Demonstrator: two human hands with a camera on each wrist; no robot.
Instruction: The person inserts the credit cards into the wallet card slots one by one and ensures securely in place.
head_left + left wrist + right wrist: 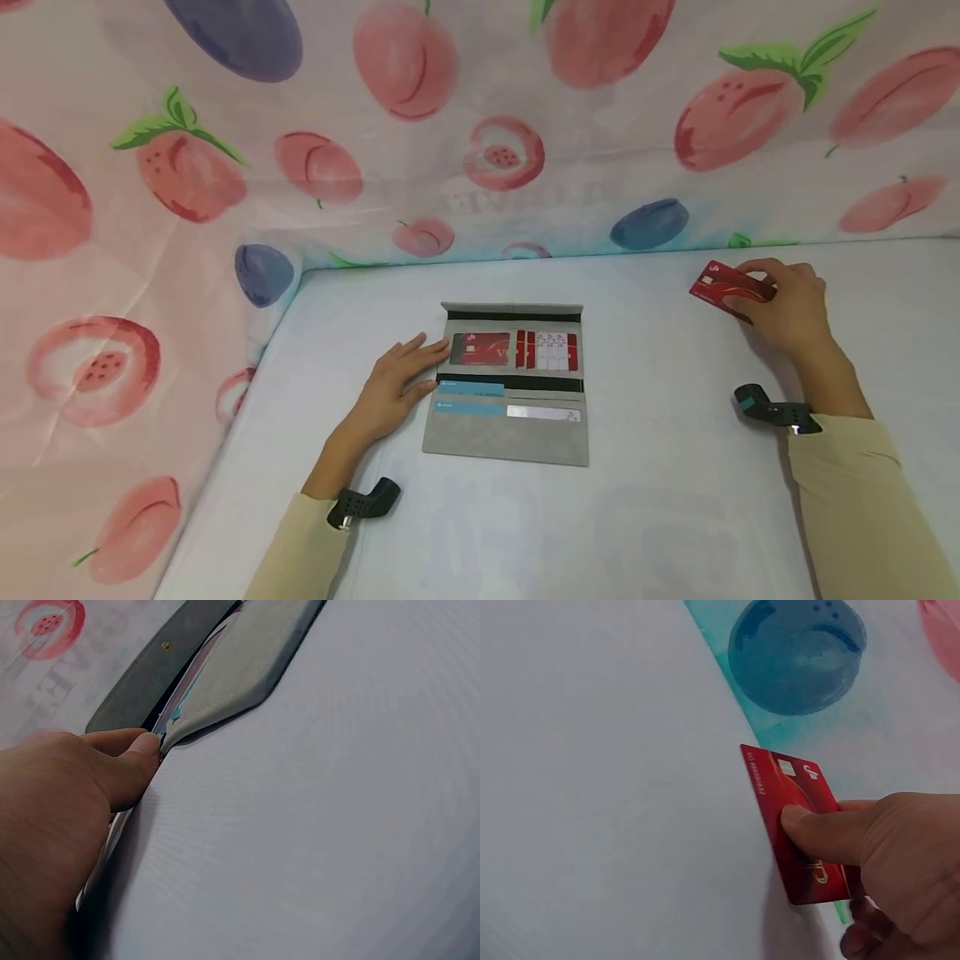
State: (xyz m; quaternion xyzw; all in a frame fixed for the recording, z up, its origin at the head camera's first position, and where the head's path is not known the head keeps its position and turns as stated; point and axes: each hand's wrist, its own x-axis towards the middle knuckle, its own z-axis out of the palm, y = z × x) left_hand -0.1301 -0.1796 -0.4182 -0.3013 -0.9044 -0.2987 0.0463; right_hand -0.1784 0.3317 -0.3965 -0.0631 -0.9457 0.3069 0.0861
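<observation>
A grey wallet [504,442] lies unfolded, with a red card [483,349] behind its window and blue cards [471,408] and a pale card [543,413] in its slots. My left hand [395,385] rests at the wallet's left edge, fingers extended and thumb apart from them in the head view. In the left wrist view its thumb [145,748] touches the edge of the wallet [247,671]. Out to the right, my right hand [797,308] pinches another red card [723,283]. The right wrist view shows the thumb flat across that card's printed face [769,776], chip end outward.
The white tabletop [660,500] reaches around the wallet. Behind it and at the left hangs a fruit-printed cloth [585,167]. A black wrist device is strapped on each arm, one at the left wrist [363,502], one at the right wrist [776,410].
</observation>
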